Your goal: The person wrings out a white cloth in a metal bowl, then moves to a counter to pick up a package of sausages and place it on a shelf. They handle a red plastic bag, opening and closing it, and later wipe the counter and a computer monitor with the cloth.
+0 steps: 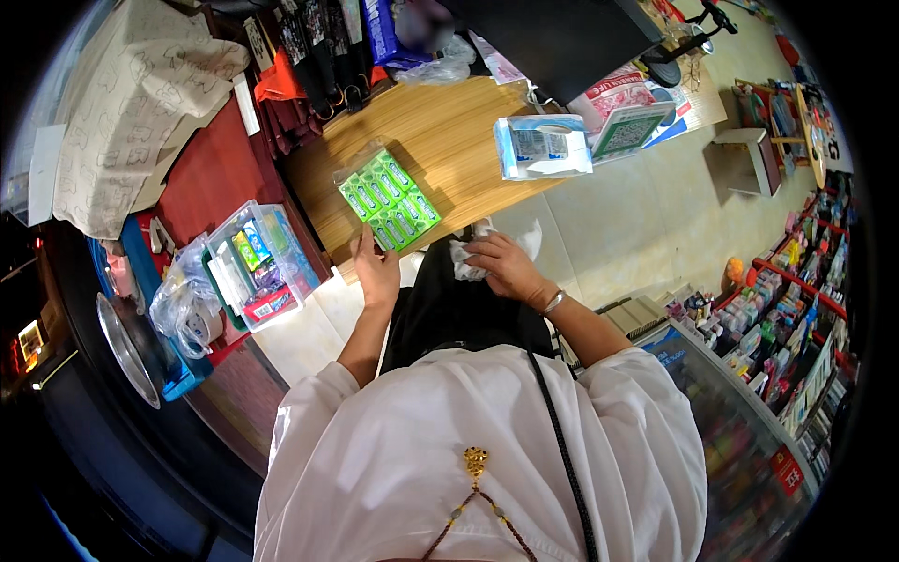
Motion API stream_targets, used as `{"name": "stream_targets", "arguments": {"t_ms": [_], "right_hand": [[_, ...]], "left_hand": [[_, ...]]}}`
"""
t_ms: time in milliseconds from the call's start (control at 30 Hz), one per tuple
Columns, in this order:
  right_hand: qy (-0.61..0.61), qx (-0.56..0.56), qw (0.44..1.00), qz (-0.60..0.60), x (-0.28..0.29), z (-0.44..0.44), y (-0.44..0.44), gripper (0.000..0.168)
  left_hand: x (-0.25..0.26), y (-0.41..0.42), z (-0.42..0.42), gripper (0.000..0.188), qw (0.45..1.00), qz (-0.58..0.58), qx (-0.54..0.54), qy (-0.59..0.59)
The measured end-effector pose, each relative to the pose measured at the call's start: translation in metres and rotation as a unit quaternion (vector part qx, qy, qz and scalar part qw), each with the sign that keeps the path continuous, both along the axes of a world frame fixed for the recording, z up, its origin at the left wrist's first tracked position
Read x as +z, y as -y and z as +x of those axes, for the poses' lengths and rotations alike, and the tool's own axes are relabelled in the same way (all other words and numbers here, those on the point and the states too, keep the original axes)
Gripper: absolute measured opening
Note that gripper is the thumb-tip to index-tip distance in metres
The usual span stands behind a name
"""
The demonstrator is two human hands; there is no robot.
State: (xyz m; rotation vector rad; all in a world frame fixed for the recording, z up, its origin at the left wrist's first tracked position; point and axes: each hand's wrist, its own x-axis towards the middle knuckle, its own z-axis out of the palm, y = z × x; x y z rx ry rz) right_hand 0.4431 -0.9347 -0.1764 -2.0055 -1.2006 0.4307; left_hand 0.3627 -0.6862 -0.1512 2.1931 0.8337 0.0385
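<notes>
A block of several green chewing-gum packs (390, 199), set in two rows, lies on the wood-grain tabletop (470, 154). Clear plastic film (357, 160) sticks out behind its far left corner. The fingertips of my left hand (374, 270) touch the block's near left corner; the fingers are apart and not closed around it. Over my lap, at the table's near edge, my right hand (511, 265) grips a crumpled white cloth or tissue (469, 265). Part of that cloth is hidden under the fingers, and a loose end spreads out beyond them.
Left of the table stands a clear plastic bin (291, 309) with small packets. A blue-and-white open box (543, 149) and a stand with a printed code (628, 131) sit at the right end. Behind them is a black panel (562, 42). Shelves of goods (765, 309) line the right.
</notes>
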Motion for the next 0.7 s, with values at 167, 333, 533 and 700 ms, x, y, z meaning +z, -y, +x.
{"name": "stream_targets", "arguments": {"t_ms": [167,333,533,700], "right_hand": [[-0.057,-0.119,0.991,-0.022,-0.012,-0.015,0.038,0.046],[-0.089,-0.172,0.981,-0.014,-0.015,-0.015,0.043,0.048],[-0.134,-0.191,0.972,0.034,-0.013,-0.004,0.036,0.048],[-0.148,-0.192,0.97,0.018,-0.012,0.004,0.034,0.047]], "left_hand": [[-0.003,0.018,0.017,0.062,0.999,-0.022,0.01,0.028],[0.006,0.032,0.013,0.063,0.995,-0.083,0.045,0.018],[-0.005,0.043,-0.019,0.057,0.989,-0.135,0.055,0.022],[-0.006,0.057,0.005,0.057,0.969,-0.207,0.082,0.103]]}}
